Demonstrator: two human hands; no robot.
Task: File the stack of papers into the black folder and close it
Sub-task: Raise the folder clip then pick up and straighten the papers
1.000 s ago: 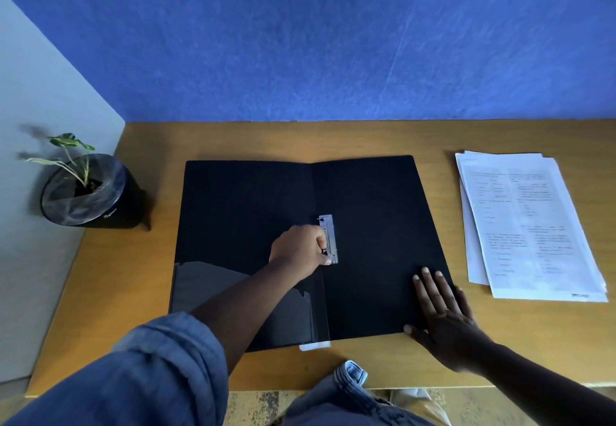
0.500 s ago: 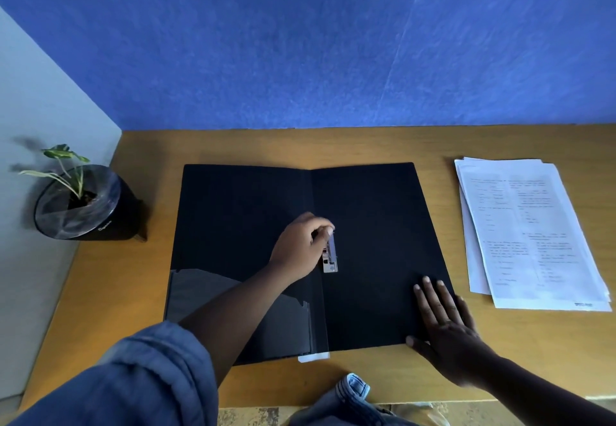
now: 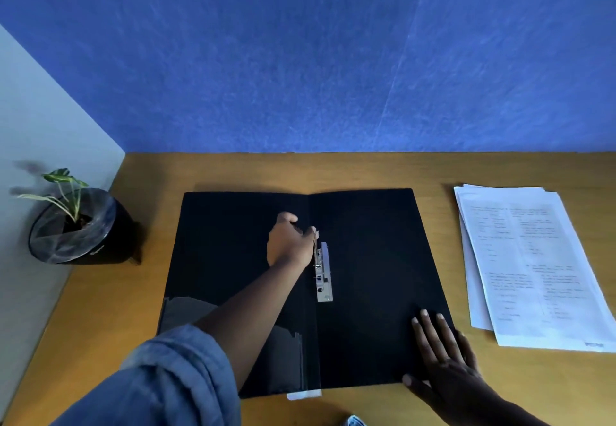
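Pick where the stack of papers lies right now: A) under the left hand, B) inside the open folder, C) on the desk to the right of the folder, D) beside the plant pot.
C: the stack of papers lies on the desk, right of the open black folder.

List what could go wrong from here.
1. The left hand is lifting the clip lever; if it slips, the clip may snap back on the fingers.
2. The right hand pins only the folder near corner; pulling on the lever could shift or lift the folder.
3. The papers lie fanned and apart; they may go in misaligned.
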